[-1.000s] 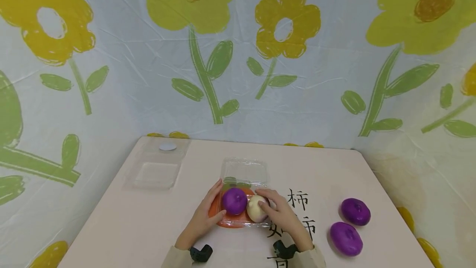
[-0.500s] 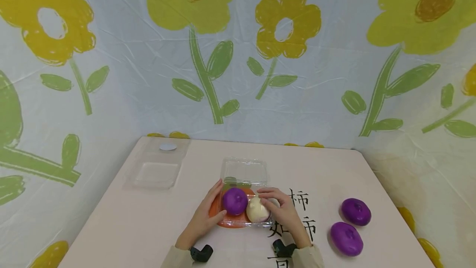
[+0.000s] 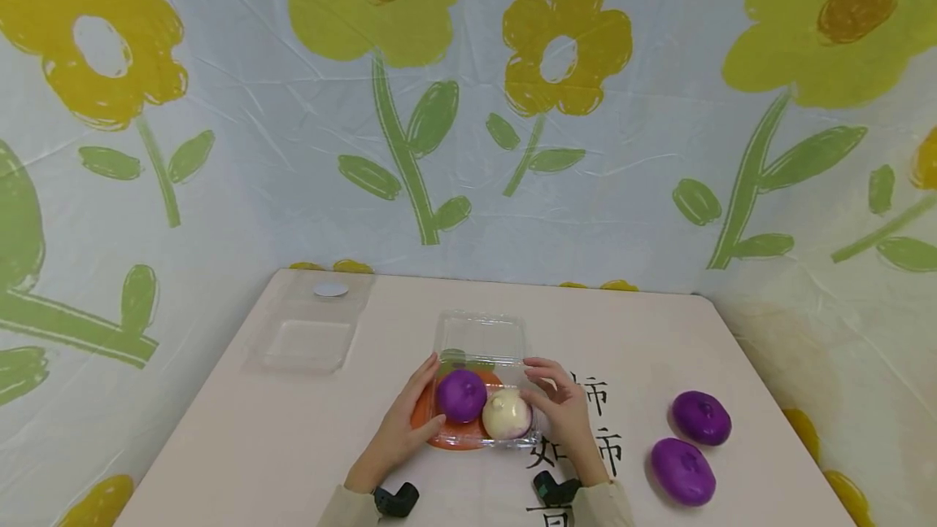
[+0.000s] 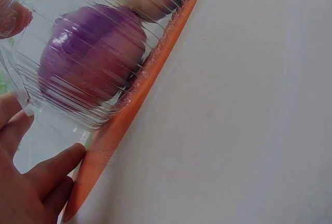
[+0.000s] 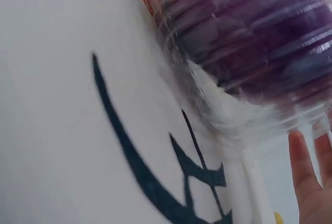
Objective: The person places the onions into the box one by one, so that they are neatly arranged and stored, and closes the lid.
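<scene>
A clear plastic box (image 3: 483, 336) lies with its lid folded back, over a printed orange persimmon picture (image 3: 420, 409). Inside sit a purple onion (image 3: 461, 396) at left and a second onion (image 3: 507, 415) at right, cream side up and purple below. My left hand (image 3: 401, 413) holds the box's left wall, thumb at the near rim and fingers along the outside. My right hand (image 3: 565, 405) is at the box's right side with fingers loosely bent, apart from the cream-sided onion. In the right wrist view, straight fingers (image 5: 302, 162) show beside the box wall.
Two more purple onions (image 3: 700, 416) (image 3: 683, 472) lie at the right of the table (image 3: 220, 446). Another clear box (image 3: 307, 344), lid folded back, stands at the far left. Black written characters (image 3: 596, 397) mark the mat by the right hand. A flowered curtain (image 3: 293, 210) encloses the table.
My right hand has let go of the cream-sided onion and moved right to the box's edge. That onion has turned slightly, its nub now further up. The left hand has stayed in place.
</scene>
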The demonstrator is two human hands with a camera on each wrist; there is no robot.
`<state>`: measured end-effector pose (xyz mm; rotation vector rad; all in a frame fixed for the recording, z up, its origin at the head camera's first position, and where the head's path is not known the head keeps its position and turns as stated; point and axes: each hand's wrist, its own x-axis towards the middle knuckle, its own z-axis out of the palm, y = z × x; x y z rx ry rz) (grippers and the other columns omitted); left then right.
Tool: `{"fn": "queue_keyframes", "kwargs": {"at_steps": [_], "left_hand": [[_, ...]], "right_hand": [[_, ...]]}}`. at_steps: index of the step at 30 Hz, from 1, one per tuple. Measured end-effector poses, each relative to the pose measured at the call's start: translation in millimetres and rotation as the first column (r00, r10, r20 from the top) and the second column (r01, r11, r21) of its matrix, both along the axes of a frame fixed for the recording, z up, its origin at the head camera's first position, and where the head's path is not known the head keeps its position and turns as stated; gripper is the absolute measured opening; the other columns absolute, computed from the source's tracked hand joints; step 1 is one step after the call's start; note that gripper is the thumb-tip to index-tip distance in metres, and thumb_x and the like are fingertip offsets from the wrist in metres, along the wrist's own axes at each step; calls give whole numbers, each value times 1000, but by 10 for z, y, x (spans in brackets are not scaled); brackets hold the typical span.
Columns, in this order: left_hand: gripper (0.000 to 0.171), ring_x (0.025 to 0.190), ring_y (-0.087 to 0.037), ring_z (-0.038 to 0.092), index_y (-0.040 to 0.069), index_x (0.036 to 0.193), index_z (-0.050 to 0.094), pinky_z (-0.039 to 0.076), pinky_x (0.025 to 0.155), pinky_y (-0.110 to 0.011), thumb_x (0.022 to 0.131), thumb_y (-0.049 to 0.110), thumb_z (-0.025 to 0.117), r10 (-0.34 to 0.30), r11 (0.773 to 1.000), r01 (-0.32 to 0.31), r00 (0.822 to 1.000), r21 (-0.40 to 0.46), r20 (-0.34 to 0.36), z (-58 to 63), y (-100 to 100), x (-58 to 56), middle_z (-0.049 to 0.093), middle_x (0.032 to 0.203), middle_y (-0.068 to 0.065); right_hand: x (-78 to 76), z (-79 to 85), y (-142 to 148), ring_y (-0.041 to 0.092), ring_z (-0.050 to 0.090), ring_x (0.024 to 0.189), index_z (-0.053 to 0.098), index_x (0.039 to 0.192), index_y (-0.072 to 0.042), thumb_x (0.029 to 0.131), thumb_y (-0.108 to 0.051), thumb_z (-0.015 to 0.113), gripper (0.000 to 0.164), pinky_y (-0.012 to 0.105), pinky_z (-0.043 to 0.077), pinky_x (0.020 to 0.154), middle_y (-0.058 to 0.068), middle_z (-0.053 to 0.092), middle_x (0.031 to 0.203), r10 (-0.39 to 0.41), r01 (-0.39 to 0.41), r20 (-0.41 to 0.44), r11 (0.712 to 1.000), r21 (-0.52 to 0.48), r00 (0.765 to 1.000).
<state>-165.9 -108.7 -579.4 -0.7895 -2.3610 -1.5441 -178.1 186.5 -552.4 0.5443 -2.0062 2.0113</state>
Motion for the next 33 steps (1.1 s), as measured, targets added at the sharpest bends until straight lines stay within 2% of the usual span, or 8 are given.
{"fn": "queue_keyframes", "kwargs": {"at_steps": [4, 6, 12, 19, 21, 27, 29, 33], "left_hand": [[76, 148, -30, 24, 6, 153, 34, 16, 117, -29, 88, 20, 70, 1, 1000, -1, 1000, -14, 13, -4, -2, -1, 24, 163, -7], [75, 148, -30, 24, 5, 153, 35, 19, 117, -34, 89, 21, 70, 6, 1000, -6, 1000, -23, 7, -7, -2, 0, 25, 163, -7], [74, 148, -29, 24, 7, 154, 34, 20, 117, -36, 90, 24, 68, 17, 999, -16, 1000, -36, 15, -21, -2, -2, 24, 163, -6], [76, 147, -30, 25, 7, 153, 36, 23, 116, -46, 87, 20, 71, 21, 999, -20, 1000, -27, 22, -10, 8, -2, 25, 163, -5], [76, 147, -33, 26, 5, 152, 36, 24, 114, -52, 86, 16, 72, 28, 999, -28, 999, -26, 16, 21, 21, 13, 27, 162, -9], [74, 143, -44, 29, -1, 150, 38, 25, 109, -62, 83, 5, 70, 29, 999, -28, 999, -25, 45, 370, 62, 153, 30, 157, -24], [75, 143, -43, 28, 0, 150, 37, 25, 109, -62, 84, 6, 70, 34, 999, -33, 999, -26, 39, 329, 61, 139, 29, 158, -23], [77, 145, -38, 28, 1, 151, 37, 25, 111, -60, 84, 11, 72, 45, 998, -44, 999, -35, 16, 90, 36, 41, 29, 160, -16]], "right_hand": [[-25, -2, 25, 16, 57, 119, 58, 119, 14, 90, 4, 67, 32, 27, 50, 97, 30, 55, 127, -82, 92, 126, 993, -69, 989], [-41, -4, 40, 15, 58, 119, 53, 128, 11, 94, 0, 63, 38, 26, 50, 97, 31, 51, 132, -65, 92, 214, 988, -121, 975], [-86, -35, 91, 16, 55, 126, 19, 150, 12, 100, 1, 47, 58, 31, 42, 107, 35, 25, 153, 217, -87, 396, 944, -320, 892], [-122, -102, 175, 24, 36, 143, 5, 155, 6, 100, 8, 39, 64, 30, 29, 114, 29, 8, 161, 450, -286, 373, 862, -419, 811], [-134, -125, 191, 26, 31, 145, 4, 155, 5, 101, 9, 37, 64, 31, 27, 115, 28, 7, 162, 474, -307, 363, 849, -430, 802], [-137, -156, 188, 26, 28, 146, 5, 156, 4, 101, 9, 36, 64, 31, 27, 115, 25, 8, 163, 468, -315, 359, 856, -409, 807], [-131, -158, 181, 25, 30, 146, 6, 156, 4, 101, 9, 37, 63, 30, 28, 114, 24, 9, 163, 456, -314, 354, 865, -391, 816], [-129, -155, 176, 27, 28, 147, 6, 156, 4, 101, 9, 35, 62, 29, 27, 115, 24, 8, 163, 453, -330, 330, 870, -366, 828]]}}
